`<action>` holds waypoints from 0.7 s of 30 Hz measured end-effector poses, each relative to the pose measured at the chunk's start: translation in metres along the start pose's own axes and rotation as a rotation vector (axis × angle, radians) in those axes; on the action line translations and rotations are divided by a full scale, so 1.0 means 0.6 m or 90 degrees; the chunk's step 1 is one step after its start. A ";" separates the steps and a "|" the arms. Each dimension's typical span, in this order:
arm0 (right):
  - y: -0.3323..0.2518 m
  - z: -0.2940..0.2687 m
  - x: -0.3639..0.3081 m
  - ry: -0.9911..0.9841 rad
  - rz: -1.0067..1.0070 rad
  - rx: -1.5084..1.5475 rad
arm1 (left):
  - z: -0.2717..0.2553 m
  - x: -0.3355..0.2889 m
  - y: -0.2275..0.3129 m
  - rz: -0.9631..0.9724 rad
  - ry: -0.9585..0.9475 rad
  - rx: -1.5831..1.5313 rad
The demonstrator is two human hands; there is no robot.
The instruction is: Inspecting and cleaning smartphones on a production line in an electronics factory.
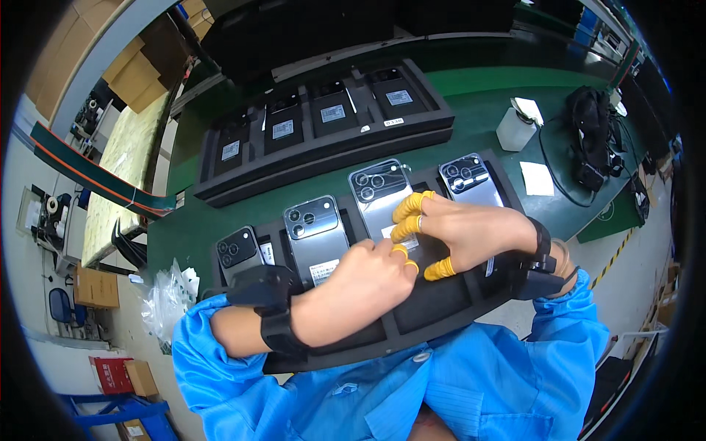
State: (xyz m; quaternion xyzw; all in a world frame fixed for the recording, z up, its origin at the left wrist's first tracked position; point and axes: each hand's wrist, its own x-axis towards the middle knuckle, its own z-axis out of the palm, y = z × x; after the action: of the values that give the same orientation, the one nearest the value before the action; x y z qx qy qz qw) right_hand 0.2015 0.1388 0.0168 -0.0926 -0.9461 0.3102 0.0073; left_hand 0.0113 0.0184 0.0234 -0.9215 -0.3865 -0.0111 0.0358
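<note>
A grey smartphone (379,189) with three camera lenses sits slightly raised above the black foam tray (434,303), back side up, a white label on its lower part. My right hand (471,231), in yellow finger cots, has two fingertips on the phone's label and right side; its thumb is spread apart below. Curled at the phone's lower end is my left hand (375,275); what its closed fingers hold, if anything, is hidden. Beside it lie a labelled smartphone (316,228) and a darker smartphone (238,251); another smartphone (471,180) lies behind my right hand.
Beyond stands a second black foam tray (323,158) with several labelled dark phones, on a green table (478,95). To the right are a white container (517,131), a white paper (537,178) and a black bag (588,136) with a cable. A clear plastic bag (168,298) hangs at left.
</note>
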 end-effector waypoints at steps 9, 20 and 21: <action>-0.020 0.045 0.007 0.132 -0.050 -0.158 | -0.027 -0.006 -0.033 -0.025 0.120 -0.122; -0.022 0.023 0.002 0.139 -0.071 -0.129 | 0.003 -0.008 -0.004 0.057 0.068 -0.103; -0.022 0.024 0.003 0.137 -0.063 -0.126 | 0.002 -0.007 -0.006 0.067 0.068 -0.127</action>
State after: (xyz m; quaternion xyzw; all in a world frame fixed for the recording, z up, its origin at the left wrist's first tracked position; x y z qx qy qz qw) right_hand 0.1966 0.1205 0.0130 -0.0786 -0.9693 0.2027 0.1148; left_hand 0.0056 0.0179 0.0223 -0.9375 -0.3323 -0.0970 -0.0349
